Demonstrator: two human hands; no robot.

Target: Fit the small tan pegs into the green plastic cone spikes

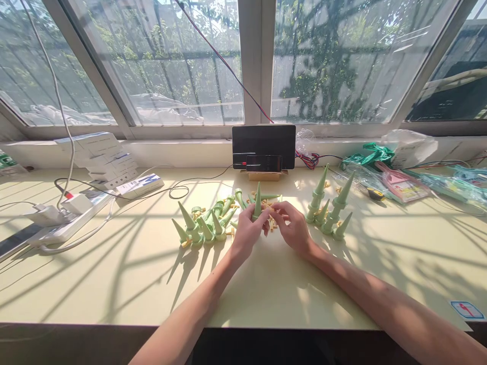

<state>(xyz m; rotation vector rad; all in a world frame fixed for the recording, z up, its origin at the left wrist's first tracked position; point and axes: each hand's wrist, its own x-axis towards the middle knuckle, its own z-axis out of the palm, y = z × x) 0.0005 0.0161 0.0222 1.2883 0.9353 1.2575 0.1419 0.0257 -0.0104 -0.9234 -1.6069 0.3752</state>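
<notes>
My left hand [248, 225] is closed around a green plastic spike [257, 200], whose pointed end stands upright above the fingers. Close beside it, the fingertips of my right hand [292, 224] pinch together at a small yellow piece [269, 209], partly covered by the fingers. Behind both hands lies a loose pile of small yellow pieces [273, 226], partly hidden. To the left, a cluster of green spikes and collars [207, 230] is partly upright and partly lying down. Right of my right hand stands another group of green spikes [337, 208], some stacked on one another.
A black tablet [263, 142] leans at the back with a phone [264, 163] before it. At left are a power strip [70, 223], cables and stacked white boxes [102, 159]. Plastic bags [403, 177] and a yellow-black tool [375, 193] lie at right.
</notes>
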